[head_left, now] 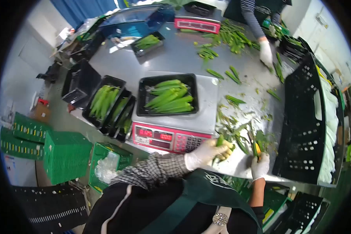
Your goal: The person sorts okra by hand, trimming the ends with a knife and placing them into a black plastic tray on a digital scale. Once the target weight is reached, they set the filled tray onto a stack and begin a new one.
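Observation:
My left hand (202, 153), in a white glove with yellowish fingertips, is closed around a few green okra pods (220, 141) just right of the scale's keypad. My right hand (260, 167), also gloved, grips a small tool with an orange-yellow part (257, 148); its kind is hard to make out among the greens. Loose okra and leafy trimmings (238, 130) lie between and beyond my hands. On the red-fronted scale (206, 97) rests a black tray (141, 95) of okra pods (171, 97), its display lit red.
Filled black trays (104, 102) lean together left of the scale. A tall black crate (300, 128) borders the right side. Across the metal table, a co-worker's gloved hand (266, 54) is near an okra pile (234, 37) and a second scale (197, 25). Green crates (66, 156) stand lower left.

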